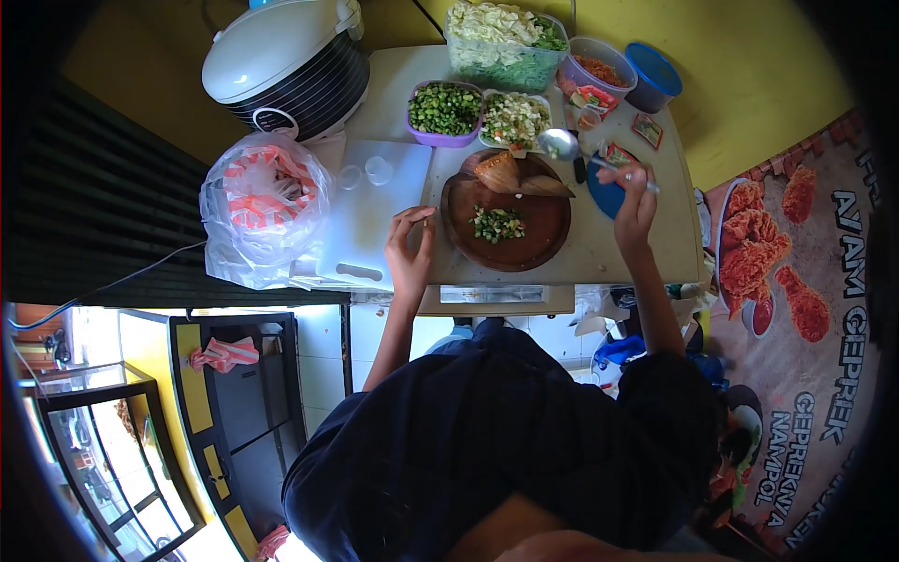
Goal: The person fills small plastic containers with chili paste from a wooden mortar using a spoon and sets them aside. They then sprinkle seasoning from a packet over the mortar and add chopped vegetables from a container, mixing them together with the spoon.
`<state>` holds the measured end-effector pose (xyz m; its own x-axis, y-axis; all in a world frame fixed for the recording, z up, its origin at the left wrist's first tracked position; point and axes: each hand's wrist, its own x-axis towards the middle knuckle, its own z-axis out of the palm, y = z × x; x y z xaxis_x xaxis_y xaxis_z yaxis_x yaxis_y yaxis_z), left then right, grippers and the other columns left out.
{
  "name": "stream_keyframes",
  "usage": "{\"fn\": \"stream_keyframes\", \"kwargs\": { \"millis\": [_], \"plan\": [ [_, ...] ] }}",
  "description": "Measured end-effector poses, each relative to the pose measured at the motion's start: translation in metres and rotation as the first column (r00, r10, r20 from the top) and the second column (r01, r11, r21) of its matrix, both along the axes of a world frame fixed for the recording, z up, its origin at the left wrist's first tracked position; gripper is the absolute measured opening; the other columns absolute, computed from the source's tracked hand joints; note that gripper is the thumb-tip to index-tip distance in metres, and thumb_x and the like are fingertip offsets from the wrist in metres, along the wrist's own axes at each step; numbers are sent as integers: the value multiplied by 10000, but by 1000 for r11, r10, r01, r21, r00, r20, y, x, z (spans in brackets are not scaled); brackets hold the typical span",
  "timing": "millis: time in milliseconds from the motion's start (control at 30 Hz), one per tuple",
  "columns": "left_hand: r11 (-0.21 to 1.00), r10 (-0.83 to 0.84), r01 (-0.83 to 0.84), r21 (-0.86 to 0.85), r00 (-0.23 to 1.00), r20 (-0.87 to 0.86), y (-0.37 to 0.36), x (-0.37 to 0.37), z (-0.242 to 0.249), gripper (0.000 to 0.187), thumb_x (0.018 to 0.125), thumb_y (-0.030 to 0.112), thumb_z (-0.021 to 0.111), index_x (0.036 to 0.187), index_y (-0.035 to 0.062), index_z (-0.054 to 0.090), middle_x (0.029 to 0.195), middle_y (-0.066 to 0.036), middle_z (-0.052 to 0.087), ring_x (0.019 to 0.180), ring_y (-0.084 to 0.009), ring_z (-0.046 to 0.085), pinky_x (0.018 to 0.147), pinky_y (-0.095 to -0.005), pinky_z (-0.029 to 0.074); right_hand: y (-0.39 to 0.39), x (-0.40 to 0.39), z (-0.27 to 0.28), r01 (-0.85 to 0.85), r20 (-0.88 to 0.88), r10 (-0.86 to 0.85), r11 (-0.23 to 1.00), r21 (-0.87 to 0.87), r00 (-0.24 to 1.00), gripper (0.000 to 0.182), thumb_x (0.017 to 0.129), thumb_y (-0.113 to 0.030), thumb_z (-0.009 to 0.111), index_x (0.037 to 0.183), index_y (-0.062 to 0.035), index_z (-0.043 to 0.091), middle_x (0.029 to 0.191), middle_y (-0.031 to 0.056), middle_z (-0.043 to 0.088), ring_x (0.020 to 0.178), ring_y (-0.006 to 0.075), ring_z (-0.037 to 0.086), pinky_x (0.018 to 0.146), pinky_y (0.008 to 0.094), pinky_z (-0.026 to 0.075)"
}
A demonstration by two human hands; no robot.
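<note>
My right hand (635, 201) grips the handle of a metal spoon (558, 143), its bowl pointing left above the back of the table. Below it lies a brown mortar (459, 229) with chopped green and white vegetables (498, 225) in it. A pestle (543, 186) rests across the mortar's far side, beside an orange-brown piece (497, 172) I cannot identify. My left hand (408, 253) hovers just left of the mortar, fingers bent and thumb apart, with nothing visible in it. Near the right hand is a blue round lid or plate (607, 195), partly covered by the hand.
Tubs of chopped greens (445, 110), mixed vegetables (515, 118) and shredded cabbage (496, 26) stand at the back. A blue container (653, 77) is farther right. Left are a white cutting board (384, 201) with small plastic cups, a plastic bag (267, 206) and a rice cooker (286, 66).
</note>
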<state>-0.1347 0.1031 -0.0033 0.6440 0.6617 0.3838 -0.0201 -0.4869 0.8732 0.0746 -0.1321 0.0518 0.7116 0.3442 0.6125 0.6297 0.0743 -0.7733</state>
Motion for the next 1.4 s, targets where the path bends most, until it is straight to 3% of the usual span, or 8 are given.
{"fn": "stream_keyframes", "kwargs": {
  "millis": [33,233,500,600,700,800,1000,1400],
  "plan": [
    [1000,9,-9,25,1000,-3,0,1,0,174,826,-6,605,993,15,646,998,-107,628,992,-202,588,888,-309,450,8,14,10,43,22,-41,996,-78,999,344,1021,-205,279,902,13,517,802,107,598,762,151,592,736,284,469],
    [994,48,-42,101,998,-51,-6,3,-1,195,813,14,623,1005,28,651,983,-119,629,920,-220,616,835,-321,472,50,90,13,65,44,-59,983,-171,997,390,1020,-250,320,871,23,555,697,77,581,658,130,573,639,267,460],
    [995,34,-25,102,996,-85,-7,2,4,221,804,10,612,1021,45,638,1008,-116,611,933,-249,610,833,-350,474,79,107,24,22,67,-4,959,-283,998,426,1012,-307,344,851,16,571,642,81,546,601,129,552,582,282,442],
    [995,30,-21,102,996,-85,-5,3,2,224,799,6,614,1018,47,637,1009,-115,611,942,-258,608,836,-351,472,89,115,15,-33,77,56,961,-276,995,435,1013,-306,339,840,23,565,632,76,541,593,135,548,579,281,441],
    [991,48,-38,129,996,-75,-5,4,2,216,790,3,634,1004,30,648,995,-114,623,922,-224,620,832,-322,475,100,120,3,-80,-4,82,962,-259,997,455,1014,-317,332,826,28,561,621,68,539,585,127,536,570,271,435],
    [993,37,-27,116,996,-79,-5,3,2,218,795,2,614,1008,46,631,1020,-115,612,959,-276,603,838,-358,469,105,131,-10,-108,-129,88,982,-157,988,472,1012,-344,330,826,24,561,622,70,552,571,115,525,559,254,429],
    [991,46,-35,128,995,-86,-5,5,2,226,792,2,615,1013,47,626,1023,-116,612,963,-282,600,838,-361,468,97,147,-30,-115,-321,98,993,-35,942,481,1005,-383,332,855,21,545,625,98,585,557,114,533,562,239,441],
    [995,37,-30,97,996,-76,-4,5,1,239,786,0,624,1021,42,632,1021,-115,611,958,-274,604,837,-354,471,79,143,-25,-67,-407,89,995,67,909,467,1003,-392,329,895,11,538,668,115,607,577,122,533,573,237,439]
  ]
}}
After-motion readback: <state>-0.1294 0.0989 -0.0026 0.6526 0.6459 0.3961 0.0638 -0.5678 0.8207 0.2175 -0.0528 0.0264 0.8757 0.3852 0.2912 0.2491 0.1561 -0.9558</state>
